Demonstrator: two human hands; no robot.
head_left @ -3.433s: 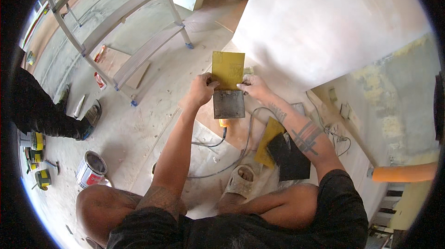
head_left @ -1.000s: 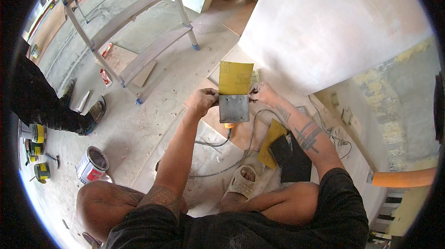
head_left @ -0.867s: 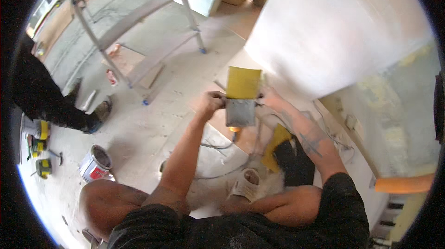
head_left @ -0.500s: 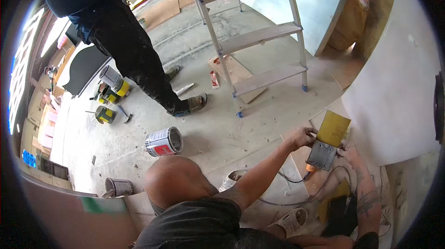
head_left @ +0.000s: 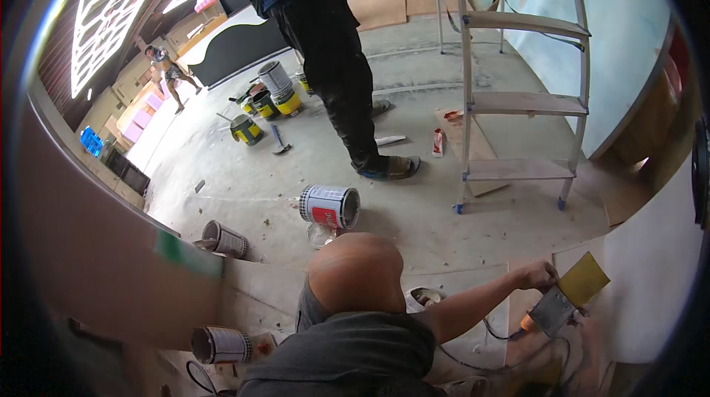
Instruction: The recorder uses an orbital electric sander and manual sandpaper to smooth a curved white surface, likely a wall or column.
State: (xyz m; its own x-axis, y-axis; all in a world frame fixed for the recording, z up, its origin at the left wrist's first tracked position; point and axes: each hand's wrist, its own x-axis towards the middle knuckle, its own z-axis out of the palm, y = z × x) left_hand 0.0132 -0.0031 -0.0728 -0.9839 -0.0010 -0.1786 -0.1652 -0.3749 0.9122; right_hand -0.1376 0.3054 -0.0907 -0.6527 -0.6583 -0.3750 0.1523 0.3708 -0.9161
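Observation:
At the lower right, a sander is held with its flat grey base plate facing up. Its orange body shows below the plate, and a black cord trails off along the floor. A yellow sandpaper sheet sticks out past the plate's far end. My left hand has its fingers closed at the corner where paper and plate meet. On the plate's other edge sit the fingers of my right hand, partly hidden and dim.
A curved white panel stands close by on the right. Ahead are a stepladder and a co-worker's legs. Cans lie on the floor near my bent knee. Buckets and a hammer are farther left.
The view has swung left, so ladder, co-worker and cans appear farther right. My hands and the sander now appear lower and farther right, with less of my right forearm showing. The sandpaper still sticks out.

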